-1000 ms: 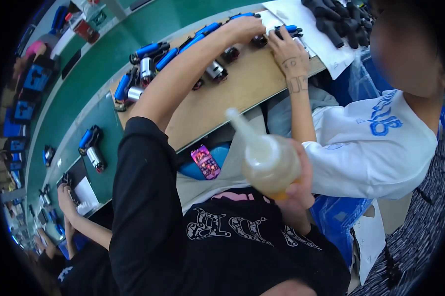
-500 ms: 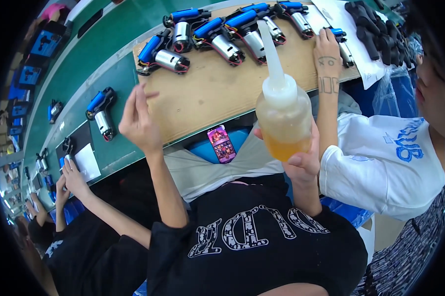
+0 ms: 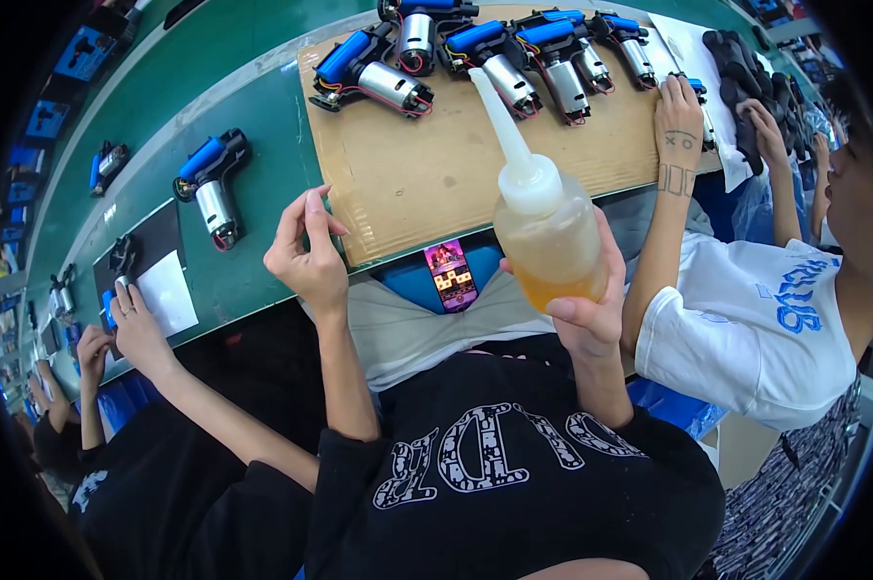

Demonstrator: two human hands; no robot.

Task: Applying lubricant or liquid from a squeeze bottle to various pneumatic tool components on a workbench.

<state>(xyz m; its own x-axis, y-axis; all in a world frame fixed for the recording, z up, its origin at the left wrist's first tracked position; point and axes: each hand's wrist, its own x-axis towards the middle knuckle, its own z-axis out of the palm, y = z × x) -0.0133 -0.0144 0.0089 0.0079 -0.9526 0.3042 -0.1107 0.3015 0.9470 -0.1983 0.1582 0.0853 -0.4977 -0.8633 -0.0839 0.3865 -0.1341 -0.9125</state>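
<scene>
My right hand (image 3: 596,314) is wrapped round a translucent squeeze bottle (image 3: 550,237), amber liquid in its lower part. The bottle's long white nozzle (image 3: 502,121) points up and slightly left, in front of the motor assemblies. My left hand (image 3: 311,256) is raised by the left edge of the cardboard sheet (image 3: 407,184); its fingers are loosely bent and apart, with nothing seen between them. Along the far side of the cardboard lie several blue-and-black assemblies with silver motors, among them one at the left end (image 3: 393,85) and one nearer the middle (image 3: 564,87).
Another motor assembly (image 3: 212,193) rests on the green bench (image 3: 272,155) at left. A lit phone (image 3: 451,277) lies at my lap. A co-worker's tattooed arm (image 3: 676,145) reaches in from the right, near black molded parts (image 3: 736,106). At left, another person's hand (image 3: 142,333) works by white paper.
My left hand has shifted slightly right and its fingers have spread somewhat. The bottle stays in my right hand, its nozzle leaning further left. The whole view has shifted a little.
</scene>
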